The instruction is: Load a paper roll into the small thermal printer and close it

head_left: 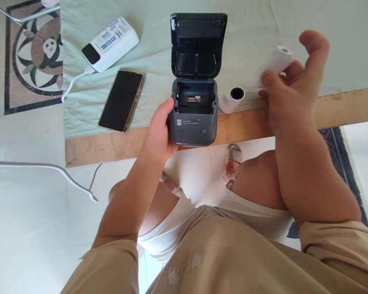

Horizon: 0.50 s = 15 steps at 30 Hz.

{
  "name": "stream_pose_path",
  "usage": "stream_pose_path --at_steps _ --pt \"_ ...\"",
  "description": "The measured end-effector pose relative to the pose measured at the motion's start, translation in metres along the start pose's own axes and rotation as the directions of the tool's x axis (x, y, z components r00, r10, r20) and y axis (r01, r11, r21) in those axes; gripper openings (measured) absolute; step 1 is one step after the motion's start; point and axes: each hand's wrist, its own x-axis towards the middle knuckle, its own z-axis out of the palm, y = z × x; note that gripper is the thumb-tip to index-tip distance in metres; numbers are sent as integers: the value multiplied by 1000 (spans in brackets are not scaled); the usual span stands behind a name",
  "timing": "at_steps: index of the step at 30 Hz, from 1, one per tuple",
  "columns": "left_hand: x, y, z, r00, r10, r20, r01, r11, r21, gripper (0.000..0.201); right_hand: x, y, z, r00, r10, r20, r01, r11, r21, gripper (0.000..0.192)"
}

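My left hand [161, 130] is wrapped round the left side of a dark grey label printer [194, 130] at the table's front edge. The printer's black lid [198, 45] stands up, and its paper bay shows no roll inside. Over the table to the right, my right hand [294, 87] grips a white paper roll [276, 60] between thumb and fingers; motion blurs it slightly. A second white roll [230, 102] with a black core sits on the table, just right of the printer.
A black-screened phone [122, 101] lies left of the printer. Behind it is a white power bank [110, 44] with a white cable [76, 79]. A pale green cloth [248, 24] covers the table, whose bare wooden edge [119, 143] faces my knees.
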Motion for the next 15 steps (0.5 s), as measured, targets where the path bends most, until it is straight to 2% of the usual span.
stream_pose_path --at_steps 1,3,4,5,6,7,8,9,10,12,14,15 --pt "0 0 0 1000 3 3 -3 1000 5 38 2 -3 1 992 119 -48 -109 980 164 40" --pt "-1 0 1 1000 15 8 -15 1000 11 38 6 -8 1 953 297 -63 -261 908 327 12" --pt "-1 0 1 1000 15 13 -15 1000 14 38 7 -10 0 941 335 -44 -299 887 351 8" --pt "-1 1 1 1000 10 21 -10 1000 19 37 6 -11 0 946 323 -34 -291 891 349 9" --pt "-2 1 1 999 -6 39 5 1000 26 37 3 -12 0 963 267 -42 -239 913 331 14" --pt "-2 1 1 998 -24 64 22 999 34 36 0 -12 0 986 157 -60 -133 949 286 24" --pt "-2 2 0 995 -37 93 34 999 41 35 -6 -11 2 997 -5 -73 20 978 209 35" --pt "-2 1 -1 992 -41 120 36 998 44 34 -11 -10 5 981 -185 -62 191 976 108 43" --pt "-2 1 -3 989 -33 145 27 999 45 32 -17 -9 9 933 -359 -16 359 933 9 47" --pt "-3 0 -7 982 -6 186 -6 998 60 26 -28 -6 21 784 -612 104 620 774 -126 49" --pt "-3 -1 -10 975 15 224 -37 995 95 25 -35 -5 34 646 -729 227 763 625 -165 45" --pt "-3 -2 -11 970 22 241 -50 993 110 28 -37 -6 40 602 -750 273 798 574 -181 36"
